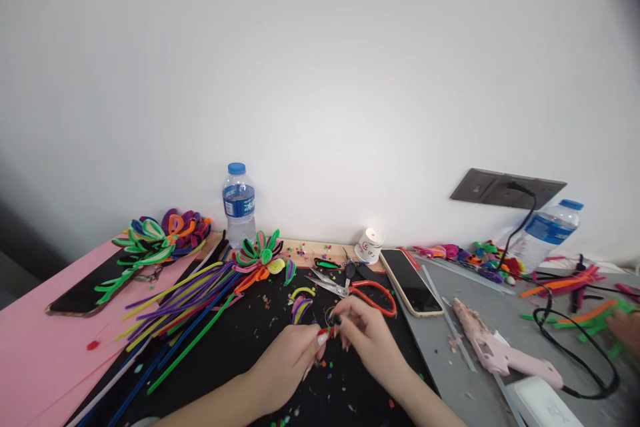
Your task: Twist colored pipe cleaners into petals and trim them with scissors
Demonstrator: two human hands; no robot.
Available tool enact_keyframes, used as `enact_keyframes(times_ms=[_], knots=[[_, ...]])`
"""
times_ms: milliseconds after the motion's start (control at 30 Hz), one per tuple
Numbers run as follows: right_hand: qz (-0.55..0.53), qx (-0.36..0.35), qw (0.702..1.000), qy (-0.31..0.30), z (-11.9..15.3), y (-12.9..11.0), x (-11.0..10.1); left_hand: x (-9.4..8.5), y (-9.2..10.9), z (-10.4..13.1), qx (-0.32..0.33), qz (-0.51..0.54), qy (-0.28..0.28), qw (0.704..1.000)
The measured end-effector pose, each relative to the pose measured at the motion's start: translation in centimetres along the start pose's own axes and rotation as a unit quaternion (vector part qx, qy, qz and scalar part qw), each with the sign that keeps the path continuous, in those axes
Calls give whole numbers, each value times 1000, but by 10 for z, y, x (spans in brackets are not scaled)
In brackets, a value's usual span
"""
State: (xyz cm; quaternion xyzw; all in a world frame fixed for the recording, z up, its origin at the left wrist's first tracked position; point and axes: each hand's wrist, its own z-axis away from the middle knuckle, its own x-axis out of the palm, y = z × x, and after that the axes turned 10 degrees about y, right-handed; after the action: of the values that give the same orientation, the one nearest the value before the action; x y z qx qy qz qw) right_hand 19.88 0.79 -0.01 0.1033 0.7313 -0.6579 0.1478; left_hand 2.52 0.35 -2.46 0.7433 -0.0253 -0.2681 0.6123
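Over the black mat [220, 373], my left hand [285, 360] pinches a short red pipe cleaner piece [326, 331]. My right hand [367, 333] closes its fingertips on the same piece from the other side. Just beyond the fingers lies a purple and yellow pipe cleaner petal [301, 310]. Scissors with orange-red handles [383, 292] rest open behind my right hand. To the left, a green and pink pipe cleaner flower [259, 252] lies near a spread bundle of pipe cleaners [185, 303]. My fingers partly cover the red piece.
A water bottle [239, 207] and an upturned paper cup [370, 245] stand by the wall. On the right lie a phone [413, 282], a pink glue gun [505, 355] with a looping black cord, and a white case [543, 403]. Another person's hand [625, 330] reaches in.
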Motion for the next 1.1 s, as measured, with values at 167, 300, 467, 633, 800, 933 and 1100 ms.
enact_keyframes(times_ms=[167, 300, 467, 633, 800, 933, 1100], knots=[[301, -107, 935, 151, -12, 7, -24, 3, -9, -5, -97, 155, 46, 982], [413, -84, 902, 98, -12, 15, -29, 4, -15, -9, -113, 230, 62, 965], [453, -61, 886, 75, -11, 19, -26, 3, -14, -9, -110, 250, 64, 960], [431, -62, 895, 98, -16, 23, -27, 2, -12, -10, -103, 246, 74, 961], [397, -27, 909, 126, -18, 15, -27, -2, -5, -8, -82, 198, 110, 970], [363, -50, 927, 83, -14, 5, -27, -8, -5, -7, -55, 115, 151, 980], [338, -65, 939, 20, -6, -2, -22, -16, -10, -8, 20, -25, 176, 984]])
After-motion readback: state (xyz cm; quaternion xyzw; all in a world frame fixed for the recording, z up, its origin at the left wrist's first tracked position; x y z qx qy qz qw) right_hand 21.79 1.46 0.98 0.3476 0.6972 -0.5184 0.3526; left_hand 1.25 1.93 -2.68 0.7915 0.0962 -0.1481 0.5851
